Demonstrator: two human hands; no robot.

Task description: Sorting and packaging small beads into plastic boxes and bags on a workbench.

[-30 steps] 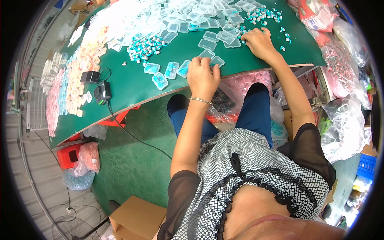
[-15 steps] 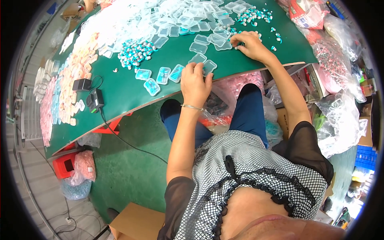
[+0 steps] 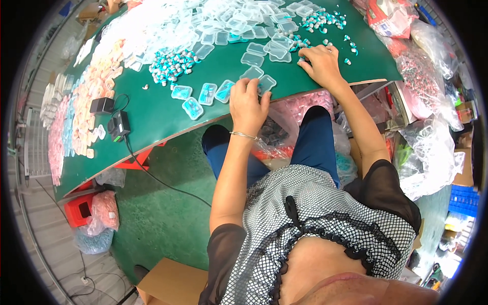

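My left hand (image 3: 248,104) is at the table's near edge, its fingers and thumb closed on the near part of an open clear plastic box (image 3: 266,83). The hand hides some of that box. Just left of it stand several small clear boxes (image 3: 207,94) with bright teal pieces inside. Farther right, my right hand (image 3: 322,65) is low over the table with its fingers curled in. Something small and pale shows at its fingertips, too small to name. Beyond this hand lies a scatter of small teal-and-grey pieces (image 3: 323,20). Open clear boxes (image 3: 252,59) lie between the hands.
A large heap of clear boxes (image 3: 223,20) covers the far side of the green table (image 3: 152,119). A pile of teal-and-grey pieces (image 3: 173,66) sits left of centre. Black adapters (image 3: 119,124) with a cable lie left. Plastic bags (image 3: 427,157) crowd the right side.
My right hand has moved slightly back toward me, away from the far pieces, and its fingers are curled closer. My left hand has stayed at the open box.
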